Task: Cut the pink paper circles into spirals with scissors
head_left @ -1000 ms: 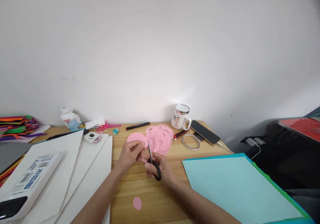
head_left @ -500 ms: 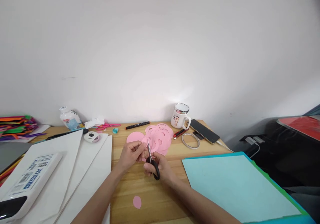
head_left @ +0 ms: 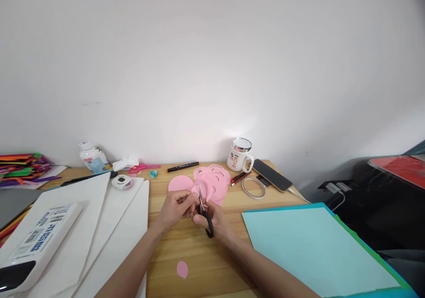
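Observation:
My left hand (head_left: 176, 205) pinches a piece of pink paper (head_left: 196, 189) between thumb and fingers. Black-handled scissors (head_left: 206, 220) are gripped in my right hand (head_left: 215, 222), their blades pointing away from me and lying against the held paper. Just beyond my hands spreads a pile of pink paper cutouts (head_left: 217, 183), several with rounded holes. A pink paper circle (head_left: 179, 183) lies at the pile's left edge. Nearer to me, a small pink oval (head_left: 182, 269) rests alone on the wooden table (head_left: 202, 262).
White sheets (head_left: 122, 240) carrying a white device (head_left: 36, 249) cover the left side. Light blue sheets (head_left: 318, 249) lie at right. Along the back are a marker (head_left: 183, 167), a mug (head_left: 237, 156), a tape roll (head_left: 253, 188), a phone (head_left: 272, 175) and pink scissors (head_left: 144, 168).
The scissors and my right hand have shifted slightly right, and the blades have tilted. The held paper has turned a little in my left hand.

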`<state>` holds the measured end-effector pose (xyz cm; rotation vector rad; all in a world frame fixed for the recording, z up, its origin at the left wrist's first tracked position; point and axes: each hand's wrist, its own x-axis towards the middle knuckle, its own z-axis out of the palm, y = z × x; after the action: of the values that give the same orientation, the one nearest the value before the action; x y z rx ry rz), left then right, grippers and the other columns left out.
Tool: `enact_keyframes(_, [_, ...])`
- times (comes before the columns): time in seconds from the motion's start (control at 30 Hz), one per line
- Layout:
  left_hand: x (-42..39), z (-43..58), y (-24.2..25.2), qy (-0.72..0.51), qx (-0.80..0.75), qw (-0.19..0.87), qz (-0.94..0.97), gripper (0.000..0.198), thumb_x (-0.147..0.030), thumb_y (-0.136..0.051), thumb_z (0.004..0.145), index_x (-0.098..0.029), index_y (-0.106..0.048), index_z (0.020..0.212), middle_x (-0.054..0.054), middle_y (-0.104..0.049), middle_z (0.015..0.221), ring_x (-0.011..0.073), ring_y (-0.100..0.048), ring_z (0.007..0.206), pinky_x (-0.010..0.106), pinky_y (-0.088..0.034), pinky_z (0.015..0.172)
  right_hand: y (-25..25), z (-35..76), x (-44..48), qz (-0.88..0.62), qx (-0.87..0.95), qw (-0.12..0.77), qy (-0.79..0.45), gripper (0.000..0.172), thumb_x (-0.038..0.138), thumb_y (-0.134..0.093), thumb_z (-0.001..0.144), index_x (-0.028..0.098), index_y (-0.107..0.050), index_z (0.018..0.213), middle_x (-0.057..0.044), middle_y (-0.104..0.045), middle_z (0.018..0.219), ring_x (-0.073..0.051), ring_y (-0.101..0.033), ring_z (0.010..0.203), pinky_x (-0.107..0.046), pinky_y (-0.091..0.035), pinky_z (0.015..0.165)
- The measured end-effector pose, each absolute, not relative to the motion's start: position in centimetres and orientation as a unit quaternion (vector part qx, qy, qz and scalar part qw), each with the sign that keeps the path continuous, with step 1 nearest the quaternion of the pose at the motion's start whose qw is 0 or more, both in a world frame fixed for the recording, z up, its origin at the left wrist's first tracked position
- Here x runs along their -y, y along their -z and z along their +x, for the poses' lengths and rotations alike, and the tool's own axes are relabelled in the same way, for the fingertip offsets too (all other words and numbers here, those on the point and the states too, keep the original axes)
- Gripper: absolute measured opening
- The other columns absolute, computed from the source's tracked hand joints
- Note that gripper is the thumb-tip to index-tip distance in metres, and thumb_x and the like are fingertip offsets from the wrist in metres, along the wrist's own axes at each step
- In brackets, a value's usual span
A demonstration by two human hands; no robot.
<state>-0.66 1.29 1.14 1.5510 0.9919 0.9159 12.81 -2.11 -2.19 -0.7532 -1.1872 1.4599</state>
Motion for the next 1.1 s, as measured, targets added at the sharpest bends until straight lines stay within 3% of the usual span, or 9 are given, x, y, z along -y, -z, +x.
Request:
enact_keyframes(0.7, [-1.66, -1.07, -1.11, -0.410, -0.412, 0.486, 0.653, 0.035, -0.039, -0.052, 0.079, -0.015, -0.051, 0.053, -0.005, -0.048, 0.042, 0.0055, -0.039, 0.036, 0.017, -0.030, 0.038, 2.65, 12.76, 2.07, -0.383, 0.493, 0.492, -0.607, 0.036, 0.047, -0.069, 0.061, 0.018, -0.048, 0.066, 0.008, -0.046, 0.041, -0.006, -0.039, 0.033, -0.018, -0.027, 0.034])
enact_keyframes(1.1, [-1.98, -1.24, -1.26, -0.409, -0.418, 0.500, 0.638, 0.036, -0.041, -0.055, 0.074, -0.015, -0.049, 0.049, -0.005, -0.045, 0.039, 0.0053, -0.038, 0.035, 0.018, -0.030, 0.037, 2.44, 13.46, 1.61, -0.429, 0.437, 0.529, -0.588, 0.037, 0.048, -0.068, 0.063, 0.015, -0.052, 0.070, 0.008, -0.046, 0.040, -0.006, -0.038, 0.032, -0.018, -0.025, 0.035])
